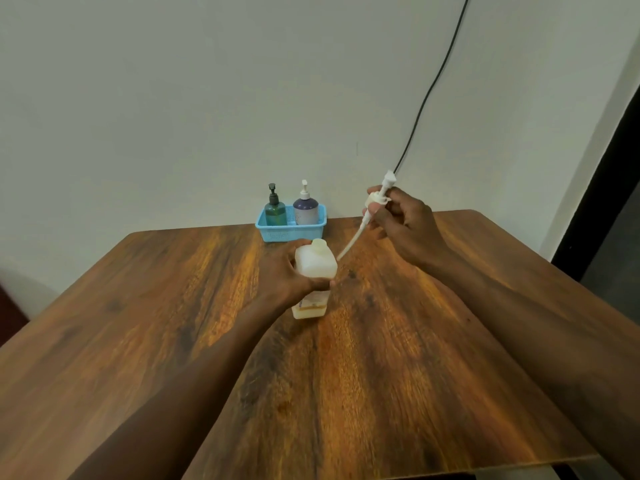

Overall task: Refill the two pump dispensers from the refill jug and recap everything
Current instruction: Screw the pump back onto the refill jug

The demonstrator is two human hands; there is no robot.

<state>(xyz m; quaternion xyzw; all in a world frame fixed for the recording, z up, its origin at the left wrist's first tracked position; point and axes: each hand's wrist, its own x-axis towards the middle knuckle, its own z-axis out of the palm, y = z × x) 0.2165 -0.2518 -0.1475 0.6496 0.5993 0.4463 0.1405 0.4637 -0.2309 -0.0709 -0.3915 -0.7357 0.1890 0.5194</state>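
Left hand (287,271) gripping bottle (317,265) at table (173,323) centre, fingers wrapping body. Right hand (405,226) pinching pump (379,197) at bottle's 2 o'clock, tube hanging clear of neck. Likely uncapping. Next: parking pump, fetching dispensers (275,211) from basket (294,232) at 12 o'clock.

On the table (398,375), bottle (316,268) in left hand (284,277); pump (375,201) in right hand (405,226), to its right; beyond both hands, basket (294,233) holding two dispensers (275,212).
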